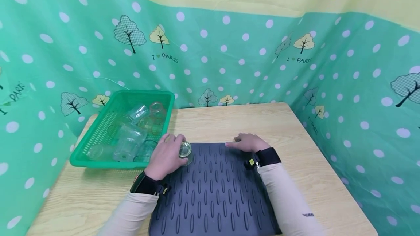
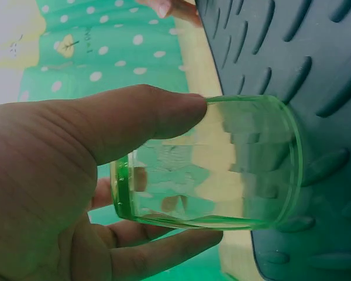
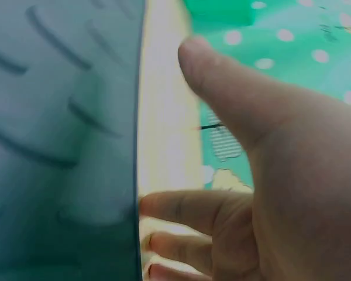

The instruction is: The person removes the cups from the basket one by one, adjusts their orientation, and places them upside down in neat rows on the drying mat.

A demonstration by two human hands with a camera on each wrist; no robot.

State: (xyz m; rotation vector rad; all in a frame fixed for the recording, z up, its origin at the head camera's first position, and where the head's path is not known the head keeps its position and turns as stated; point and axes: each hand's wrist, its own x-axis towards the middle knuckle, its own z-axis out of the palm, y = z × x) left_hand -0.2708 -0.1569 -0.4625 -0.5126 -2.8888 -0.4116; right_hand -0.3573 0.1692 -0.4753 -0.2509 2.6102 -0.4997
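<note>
Green basket (image 1: 98, 128) holds clear glasses (image 1: 131, 139); left hand (image 1: 164, 157) grips one.

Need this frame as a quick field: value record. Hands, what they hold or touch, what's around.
left hand: grips a clear glass at the mat's far left corner
glass grip: thumb on one side, fingers on the other
right hand: rests at the far edge of the mat, holds nothing
mat: dark, ribbed, lies on the wooden table
basket: green, on the table left of the mat, holds several more clear glasses
backdrop: green dotted cloth around the table
</note>
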